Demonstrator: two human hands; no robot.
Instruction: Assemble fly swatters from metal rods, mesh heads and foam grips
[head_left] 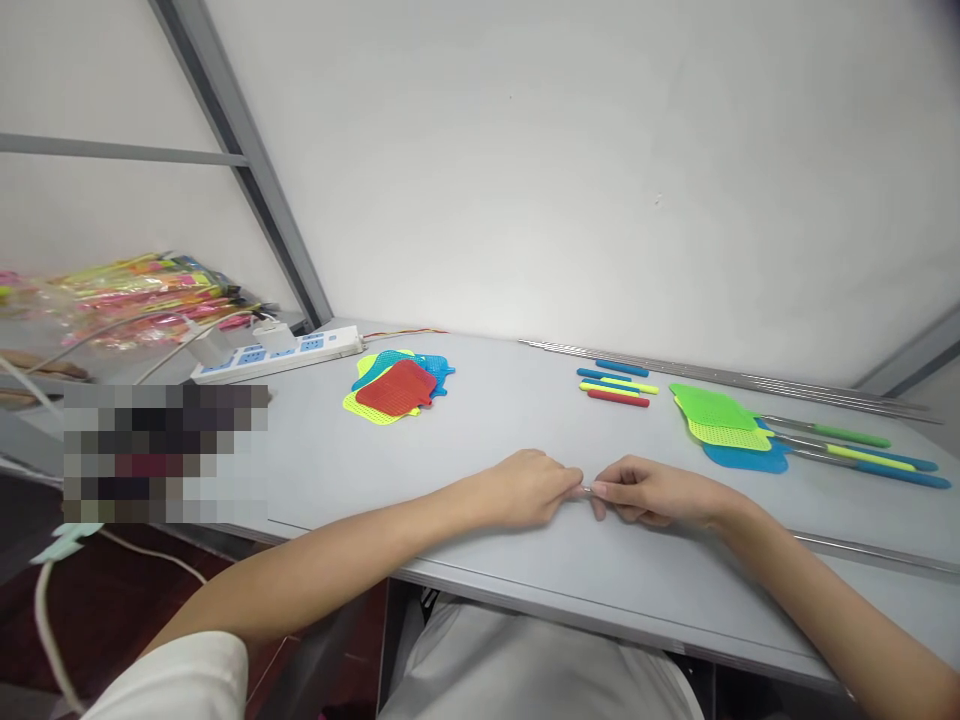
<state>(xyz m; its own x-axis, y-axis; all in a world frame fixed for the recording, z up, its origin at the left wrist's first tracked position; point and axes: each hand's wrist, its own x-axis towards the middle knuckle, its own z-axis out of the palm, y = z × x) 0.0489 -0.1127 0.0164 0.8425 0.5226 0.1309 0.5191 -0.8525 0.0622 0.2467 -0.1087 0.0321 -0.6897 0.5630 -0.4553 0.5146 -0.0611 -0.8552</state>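
Observation:
My left hand (529, 488) and my right hand (652, 490) meet over the front of the table, both closed. Their fingertips pinch a thin silver metal piece (587, 490), which looks like the tip of a rod. A metal rod (877, 551) comes out beyond my right forearm; whether it joins the pinched tip is hidden. To the right lie fly swatters with green, yellow and blue heads (712, 408) on metal shafts with coloured grips (851, 435). Loose coloured grips (615, 386) lie behind my hands. Left of them is a pile of loose swatter heads (396, 388).
A bundle of metal rods (720, 375) lies along the wall. At the left are a white power strip (289, 352) with plugs and cables, and bagged colourful goods (142, 295). A blurred-out patch (165, 455) covers the table's left end. A grey frame post (247, 170) rises there.

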